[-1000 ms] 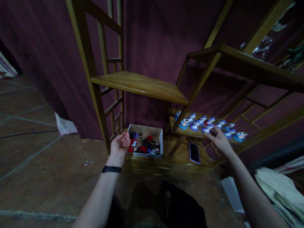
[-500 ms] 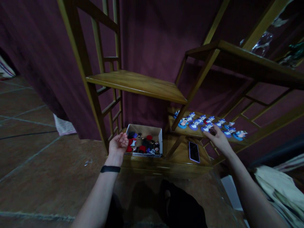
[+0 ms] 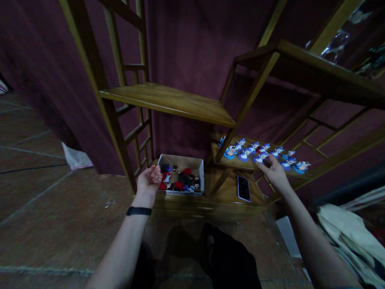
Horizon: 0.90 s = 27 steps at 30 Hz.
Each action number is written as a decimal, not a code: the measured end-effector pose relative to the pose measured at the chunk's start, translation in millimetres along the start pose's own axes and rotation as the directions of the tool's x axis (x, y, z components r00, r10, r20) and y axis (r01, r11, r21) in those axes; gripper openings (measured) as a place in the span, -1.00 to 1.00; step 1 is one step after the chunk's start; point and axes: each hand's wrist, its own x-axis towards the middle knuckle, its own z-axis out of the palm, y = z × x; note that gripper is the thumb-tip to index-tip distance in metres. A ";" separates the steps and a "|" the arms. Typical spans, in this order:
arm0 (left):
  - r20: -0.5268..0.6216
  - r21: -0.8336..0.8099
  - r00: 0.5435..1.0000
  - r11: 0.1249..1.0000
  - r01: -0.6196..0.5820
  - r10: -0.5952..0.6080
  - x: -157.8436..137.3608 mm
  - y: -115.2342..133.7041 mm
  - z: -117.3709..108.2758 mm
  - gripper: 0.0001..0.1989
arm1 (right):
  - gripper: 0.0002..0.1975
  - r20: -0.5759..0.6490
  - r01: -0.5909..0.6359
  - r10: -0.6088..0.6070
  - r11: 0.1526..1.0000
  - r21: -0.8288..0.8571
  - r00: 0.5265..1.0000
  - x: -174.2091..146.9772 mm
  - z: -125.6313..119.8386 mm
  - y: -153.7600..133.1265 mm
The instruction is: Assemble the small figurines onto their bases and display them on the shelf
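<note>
Left hand (image 3: 149, 179) and right hand (image 3: 273, 170) seen ungloved; forearms bare of sleeves. Narrow, plain black band (image 3: 138, 211) worn around left wrist. Legs covered by loose black clothing (image 3: 234, 261). Dark, low-cut shoe (image 3: 206, 230) partly seen, details lost in shadow.

Wooden shelving (image 3: 168, 100) fronts a maroon curtain (image 3: 183, 48); the dim brown floor (image 3: 60, 224) seems tiled.

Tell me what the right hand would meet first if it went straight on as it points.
Most likely the purple-and-white figurine right at the fingertips of the right hand; depth is unclear, so they may be touching it.
</note>
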 end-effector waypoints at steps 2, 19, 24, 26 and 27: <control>0.009 0.005 1.000 1.000 0.005 -0.006 0.7 0.2 0.3 -0.84 | -0.29 -0.032 -0.025 0.024 1.000 -0.015 0.999 -0.1 1.2 -0.6; -0.027 0.067 0.997 0.995 0.069 -0.067 0.9 2.9 7.1 -0.75 | -0.32 -0.029 -0.038 0.041 0.995 0.090 0.999 6.0 6.8 1.5; -0.011 0.064 0.998 0.996 0.056 -0.055 0.1 3.3 7.9 -0.76 | -0.34 0.001 -0.020 0.020 0.996 0.086 1.000 6.4 4.6 1.3; -0.014 0.058 0.999 0.997 0.045 -0.044 2.3 3.5 6.4 -0.77 | -0.35 0.010 -0.018 0.017 0.996 0.088 1.000 5.8 4.5 2.2; -0.011 0.056 0.999 0.997 0.043 -0.043 3.5 3.8 5.5 -0.77 | -0.36 0.016 -0.014 0.013 0.996 0.090 1.000 5.5 4.6 2.7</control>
